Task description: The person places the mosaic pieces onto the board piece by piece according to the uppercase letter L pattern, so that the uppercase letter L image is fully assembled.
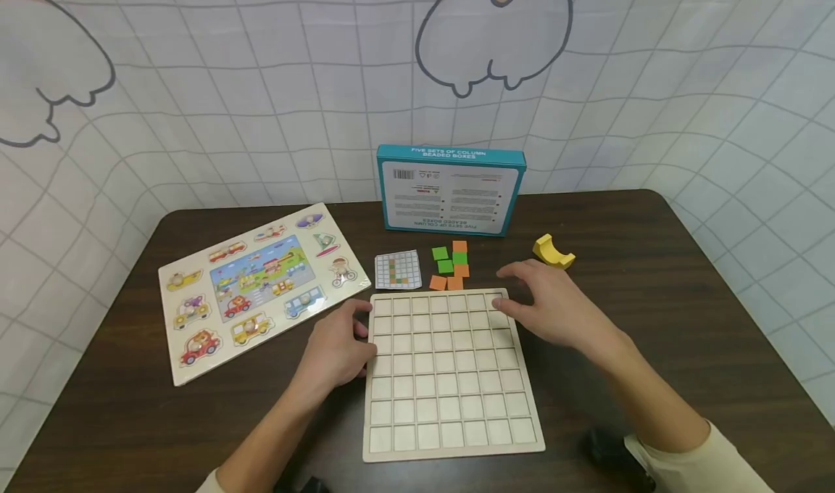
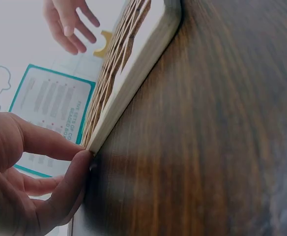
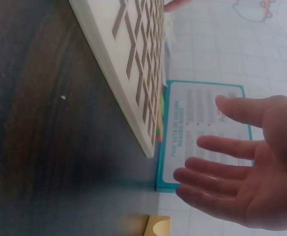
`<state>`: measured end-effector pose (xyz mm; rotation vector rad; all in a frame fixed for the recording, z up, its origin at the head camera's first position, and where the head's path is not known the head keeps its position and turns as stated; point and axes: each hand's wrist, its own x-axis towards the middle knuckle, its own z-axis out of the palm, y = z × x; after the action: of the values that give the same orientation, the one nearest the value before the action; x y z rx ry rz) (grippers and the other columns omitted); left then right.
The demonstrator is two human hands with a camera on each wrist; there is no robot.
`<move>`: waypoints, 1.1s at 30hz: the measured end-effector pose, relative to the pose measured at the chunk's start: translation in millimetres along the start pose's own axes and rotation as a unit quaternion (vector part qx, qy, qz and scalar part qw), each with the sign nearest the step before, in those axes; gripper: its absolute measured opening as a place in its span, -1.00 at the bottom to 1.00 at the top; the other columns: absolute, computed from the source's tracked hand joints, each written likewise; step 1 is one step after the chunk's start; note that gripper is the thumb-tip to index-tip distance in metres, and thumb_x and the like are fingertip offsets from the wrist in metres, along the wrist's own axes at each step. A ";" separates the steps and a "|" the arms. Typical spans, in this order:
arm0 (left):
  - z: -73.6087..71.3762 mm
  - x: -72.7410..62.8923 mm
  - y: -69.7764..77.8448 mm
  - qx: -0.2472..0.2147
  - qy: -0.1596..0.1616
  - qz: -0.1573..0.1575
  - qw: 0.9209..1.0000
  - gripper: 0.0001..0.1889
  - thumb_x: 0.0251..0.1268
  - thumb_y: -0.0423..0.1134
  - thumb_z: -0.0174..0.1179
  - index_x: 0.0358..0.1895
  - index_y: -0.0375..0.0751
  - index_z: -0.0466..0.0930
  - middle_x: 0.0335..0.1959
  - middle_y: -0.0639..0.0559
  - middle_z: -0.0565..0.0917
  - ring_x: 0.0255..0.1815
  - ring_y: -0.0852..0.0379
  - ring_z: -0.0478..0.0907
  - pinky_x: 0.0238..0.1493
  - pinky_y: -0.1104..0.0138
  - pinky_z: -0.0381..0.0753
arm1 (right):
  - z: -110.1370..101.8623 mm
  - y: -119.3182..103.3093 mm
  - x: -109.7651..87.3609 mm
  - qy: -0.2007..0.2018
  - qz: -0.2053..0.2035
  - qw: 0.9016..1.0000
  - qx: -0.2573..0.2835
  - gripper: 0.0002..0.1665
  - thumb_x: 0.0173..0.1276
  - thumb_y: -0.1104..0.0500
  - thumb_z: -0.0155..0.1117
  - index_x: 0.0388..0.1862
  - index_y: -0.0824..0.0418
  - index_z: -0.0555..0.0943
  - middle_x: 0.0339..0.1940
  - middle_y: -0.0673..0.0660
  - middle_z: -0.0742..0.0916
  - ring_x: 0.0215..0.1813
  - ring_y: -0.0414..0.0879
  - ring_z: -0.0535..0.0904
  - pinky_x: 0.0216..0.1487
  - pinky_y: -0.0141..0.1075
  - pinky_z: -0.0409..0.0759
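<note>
A pale wooden grid board with square recesses lies on the dark table. At its left edge, my left hand grips the rim; thumb and fingertip meet at the board's edge in the left wrist view. My right hand hovers by the far right corner, fingers loosely spread and holding nothing; the right wrist view shows this hand apart from the board. Beyond the board lie several green squares and orange squares, beside a small printed pattern card.
A teal-and-white box stands at the back against the patterned curtain. To the left lies a picture puzzle board with knobbed vehicle pieces. A yellow arch block sits beyond my right hand. The dark table has rounded far corners.
</note>
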<state>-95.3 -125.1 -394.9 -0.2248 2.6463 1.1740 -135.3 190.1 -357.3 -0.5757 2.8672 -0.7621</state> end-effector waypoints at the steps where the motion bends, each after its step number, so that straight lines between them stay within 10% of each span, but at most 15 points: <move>1: 0.1 0.2 -0.1 -0.001 0.000 0.000 1.000 -0.34 0.07 -0.48 0.27 0.36 -0.22 0.49 -0.21 -0.12 0.59 -0.67 0.15 0.60 -0.64 0.32 0.68 | -0.2 0.2 0.9 -0.002 0.001 1.000 0.003 -0.45 0.46 0.01 0.35 0.30 0.30 0.61 0.29 0.31 0.68 0.24 0.26 0.64 0.22 0.20 0.65; 33: -0.4 -1.4 -3.7 -0.028 0.006 0.001 1.000 -0.34 0.05 -0.50 0.23 0.34 -0.15 0.52 -0.19 -0.13 0.59 -0.67 0.12 0.61 -0.63 0.31 0.70 | -2.5 8.1 52.6 -0.048 -0.001 0.998 0.030 -0.50 0.50 0.03 0.31 0.26 0.32 0.62 0.13 0.28 0.76 0.13 0.16 0.70 0.13 0.08 0.71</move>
<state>-93.2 -127.8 -396.9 -0.2395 2.6259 1.2536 -186.9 177.1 -360.1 -0.5901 2.7475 -0.7942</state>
